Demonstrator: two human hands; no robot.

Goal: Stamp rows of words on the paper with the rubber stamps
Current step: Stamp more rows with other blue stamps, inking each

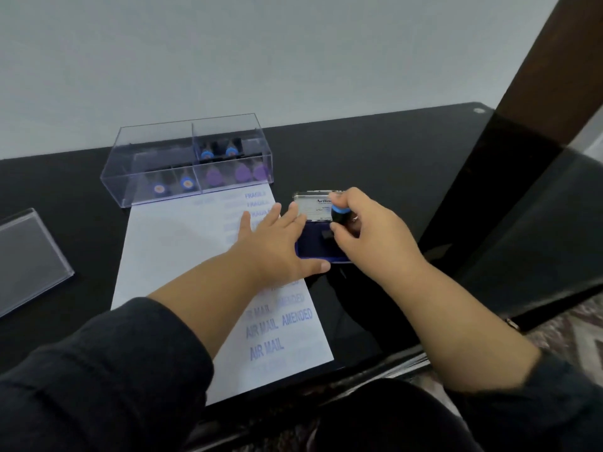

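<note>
A white sheet of paper lies on the black table, with blue words such as AIR MAIL, AMENDED and FRAGILE stamped down its right side. Right of it sits an open blue ink pad, its lid standing up behind. My right hand grips a black rubber stamp with a blue top and holds it down on the pad. My left hand lies flat, fingers straight, across the paper's right edge and against the pad's left side.
A clear plastic box with several blue- and purple-topped stamps stands at the paper's far end. Its clear lid lies at the left edge. A dark wooden post rises on the right. The table's front edge is near my body.
</note>
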